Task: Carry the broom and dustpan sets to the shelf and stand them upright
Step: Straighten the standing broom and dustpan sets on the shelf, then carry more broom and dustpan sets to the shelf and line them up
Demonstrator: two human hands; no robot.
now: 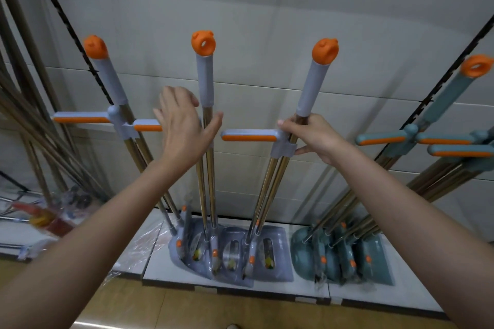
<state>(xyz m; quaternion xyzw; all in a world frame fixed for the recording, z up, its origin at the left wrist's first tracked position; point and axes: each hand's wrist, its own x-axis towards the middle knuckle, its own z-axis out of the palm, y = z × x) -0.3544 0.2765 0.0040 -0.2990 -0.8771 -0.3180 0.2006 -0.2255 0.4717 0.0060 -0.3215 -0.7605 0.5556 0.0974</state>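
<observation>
Three grey-blue broom and dustpan sets with orange caps stand upright on the low white shelf (299, 290), their dustpans (278, 256) resting on it. My right hand (311, 136) grips the right set's pole (270, 184) just below its grey grip. My left hand (181, 128) is spread open in front of the middle set's pole (208, 168), fingers apart, holding nothing. The left set (117, 93) leans to the left, untouched.
Several teal broom and dustpan sets (347, 256) stand at the right of the shelf, leaning right. Thin brown poles (29, 128) lean at the far left over a wire rack with packaged goods. A grey panel wall backs the shelf. Wooden floor lies below.
</observation>
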